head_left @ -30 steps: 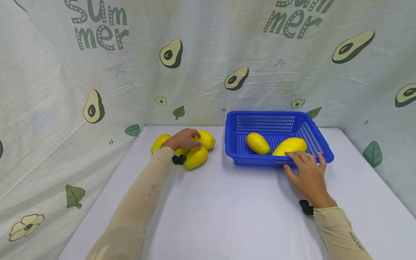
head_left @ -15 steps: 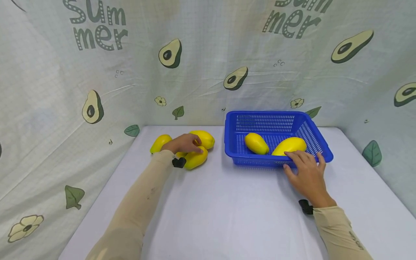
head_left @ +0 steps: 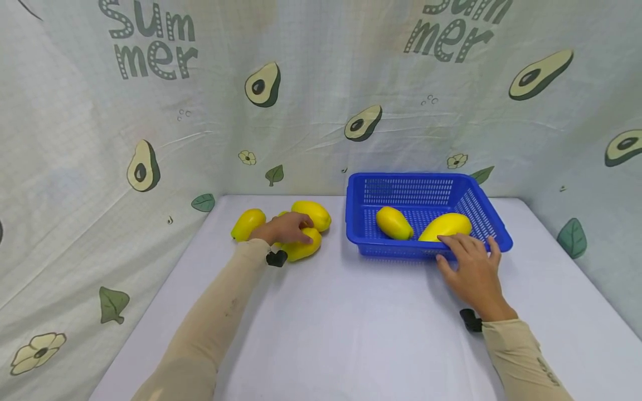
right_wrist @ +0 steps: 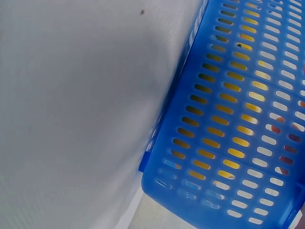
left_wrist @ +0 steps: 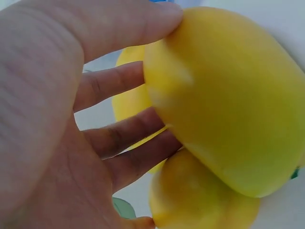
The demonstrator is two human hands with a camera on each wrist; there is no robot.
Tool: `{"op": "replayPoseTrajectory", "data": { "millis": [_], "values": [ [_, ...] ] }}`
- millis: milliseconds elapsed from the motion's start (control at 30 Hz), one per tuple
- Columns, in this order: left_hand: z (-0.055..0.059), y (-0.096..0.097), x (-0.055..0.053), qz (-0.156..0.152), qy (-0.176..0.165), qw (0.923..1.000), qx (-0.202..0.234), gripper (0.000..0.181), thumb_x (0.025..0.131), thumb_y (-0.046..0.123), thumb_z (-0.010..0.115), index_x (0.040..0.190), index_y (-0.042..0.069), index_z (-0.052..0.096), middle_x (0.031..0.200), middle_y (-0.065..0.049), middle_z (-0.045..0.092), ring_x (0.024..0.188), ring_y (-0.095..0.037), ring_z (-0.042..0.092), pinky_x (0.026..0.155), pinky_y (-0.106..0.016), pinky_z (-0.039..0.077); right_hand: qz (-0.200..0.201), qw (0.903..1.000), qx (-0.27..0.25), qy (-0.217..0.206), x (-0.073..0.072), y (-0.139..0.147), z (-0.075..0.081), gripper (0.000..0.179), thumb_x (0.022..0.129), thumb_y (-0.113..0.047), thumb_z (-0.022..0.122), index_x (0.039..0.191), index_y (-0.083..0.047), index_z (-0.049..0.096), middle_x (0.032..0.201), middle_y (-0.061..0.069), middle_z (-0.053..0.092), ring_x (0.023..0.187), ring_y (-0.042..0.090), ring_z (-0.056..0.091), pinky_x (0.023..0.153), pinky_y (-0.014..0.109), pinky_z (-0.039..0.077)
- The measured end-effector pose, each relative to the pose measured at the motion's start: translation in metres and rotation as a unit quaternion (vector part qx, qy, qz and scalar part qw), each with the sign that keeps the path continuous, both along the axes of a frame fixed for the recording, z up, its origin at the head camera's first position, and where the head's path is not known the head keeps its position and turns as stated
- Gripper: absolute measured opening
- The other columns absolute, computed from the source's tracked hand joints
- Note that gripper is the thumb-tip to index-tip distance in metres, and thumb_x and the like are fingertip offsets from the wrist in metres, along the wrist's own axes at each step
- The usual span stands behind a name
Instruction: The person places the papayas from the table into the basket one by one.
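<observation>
My left hand (head_left: 288,228) is over the pile of yellow mangoes at the left. In the left wrist view its thumb lies on one side of the front mango (left_wrist: 228,95), the fingers bent against the other side. That front mango (head_left: 307,249) still sits in the pile. Behind it is another mango (head_left: 315,214), and one more mango (head_left: 247,224) lies left of the wrist; a further one is mostly hidden. At the right, my right hand (head_left: 473,273) holds the front rim of a blue plastic basket (head_left: 391,249), thumb outside, fingertips over the edge.
Inside the basket lie two mangoes, one at the left (head_left: 394,224) and one at the front right (head_left: 448,225). A white cloth (head_left: 351,323) covers the table. Behind it hangs a curtain (head_left: 311,83) printed with avocados.
My left hand has shifted slightly toward me, from above the pile onto the front mango. My right hand stays at the basket rim, and the basket keeps its place.
</observation>
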State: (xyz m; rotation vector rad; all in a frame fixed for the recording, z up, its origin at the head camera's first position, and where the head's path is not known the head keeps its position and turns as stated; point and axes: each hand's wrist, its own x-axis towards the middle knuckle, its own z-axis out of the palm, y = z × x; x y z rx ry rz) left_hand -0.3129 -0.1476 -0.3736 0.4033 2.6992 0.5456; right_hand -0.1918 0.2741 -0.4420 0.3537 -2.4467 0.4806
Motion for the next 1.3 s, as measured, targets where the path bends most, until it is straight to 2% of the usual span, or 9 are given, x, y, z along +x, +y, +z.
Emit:
{"op": "replayPoseTrajectory", "data": {
  "millis": [133, 200, 433, 633, 900, 1133, 1200, 1300],
  "values": [
    [-0.003, 0.002, 0.003, -0.009, 0.018, 0.9997, -0.015, 0.051, 0.087, 0.037, 0.078, 0.133, 0.021, 0.062, 0.127, 0.000, 0.063, 0.114, -0.023, 0.052, 0.114, -0.063, 0.015, 0.002, 1.0000, -0.003, 0.002, 0.000, 0.000, -0.001, 0.045, 0.085, -0.013, 0.076, 0.127, -0.008, 0.064, 0.125, 0.020, 0.059, 0.120, 0.044, 0.045, 0.113, 0.067, 0.005],
    [-0.004, 0.003, 0.004, -0.018, 0.024, 0.9993, -0.024, 0.054, 0.087, 0.036, 0.078, 0.135, 0.021, 0.061, 0.132, 0.001, 0.061, 0.119, -0.024, 0.050, 0.114, -0.066, 0.011, 0.002, 1.0000, -0.004, 0.004, 0.000, 0.000, -0.001, 0.045, 0.084, -0.013, 0.076, 0.127, -0.008, 0.064, 0.125, 0.019, 0.059, 0.120, 0.044, 0.045, 0.113, 0.067, 0.006],
    [-0.010, 0.005, 0.006, -0.037, 0.041, 0.9966, -0.062, 0.064, 0.085, 0.034, 0.079, 0.143, 0.023, 0.055, 0.142, 0.001, 0.055, 0.130, -0.024, 0.044, 0.113, -0.070, 0.005, 0.003, 1.0000, -0.002, 0.001, -0.001, 0.000, -0.001, 0.044, 0.085, -0.014, 0.075, 0.128, -0.008, 0.064, 0.125, 0.019, 0.059, 0.120, 0.044, 0.045, 0.113, 0.067, 0.005],
    [-0.013, 0.011, 0.012, -0.033, 0.051, 0.9948, -0.081, 0.070, 0.084, 0.034, 0.079, 0.147, 0.024, 0.050, 0.145, -0.003, 0.050, 0.135, -0.026, 0.041, 0.112, -0.072, 0.002, 0.001, 1.0000, 0.000, 0.000, -0.001, 0.000, -0.001, 0.044, 0.085, -0.014, 0.075, 0.127, -0.009, 0.064, 0.125, 0.019, 0.059, 0.121, 0.044, 0.045, 0.113, 0.067, 0.006],
    [-0.011, 0.009, 0.014, -0.046, 0.066, 0.9930, -0.086, 0.069, 0.084, 0.031, 0.079, 0.146, 0.022, 0.051, 0.141, -0.002, 0.054, 0.132, -0.024, 0.044, 0.112, -0.073, 0.004, 0.002, 1.0000, -0.002, -0.001, -0.001, 0.000, -0.001, 0.045, 0.085, -0.013, 0.076, 0.128, -0.008, 0.064, 0.125, 0.019, 0.059, 0.121, 0.044, 0.045, 0.114, 0.067, 0.005],
    [-0.008, 0.006, 0.016, -0.059, 0.072, 0.9937, -0.063, 0.070, 0.085, 0.032, 0.078, 0.148, 0.019, 0.050, 0.144, -0.004, 0.054, 0.134, -0.026, 0.044, 0.115, -0.068, 0.005, 0.000, 1.0000, -0.002, -0.001, 0.001, 0.001, 0.000, 0.045, 0.084, -0.013, 0.076, 0.127, -0.008, 0.064, 0.125, 0.020, 0.058, 0.120, 0.045, 0.045, 0.113, 0.067, 0.005],
    [-0.006, 0.003, 0.017, -0.065, 0.079, 0.9931, -0.056, 0.071, 0.085, 0.033, 0.078, 0.148, 0.018, 0.049, 0.143, -0.004, 0.054, 0.132, -0.025, 0.045, 0.117, -0.063, 0.009, 0.000, 1.0000, -0.002, -0.001, 0.001, 0.001, 0.000, 0.045, 0.084, -0.012, 0.076, 0.127, -0.008, 0.064, 0.125, 0.020, 0.058, 0.120, 0.045, 0.045, 0.113, 0.068, 0.004],
    [-0.003, -0.001, 0.018, -0.071, 0.089, 0.9925, -0.044, 0.071, 0.086, 0.033, 0.077, 0.149, 0.017, 0.048, 0.143, -0.004, 0.054, 0.126, -0.024, 0.048, 0.117, -0.053, 0.022, 0.002, 1.0000, -0.002, 0.000, 0.000, 0.001, 0.000, 0.045, 0.084, -0.013, 0.076, 0.127, -0.008, 0.064, 0.126, 0.020, 0.058, 0.120, 0.045, 0.045, 0.113, 0.068, 0.005]
  ]
}}
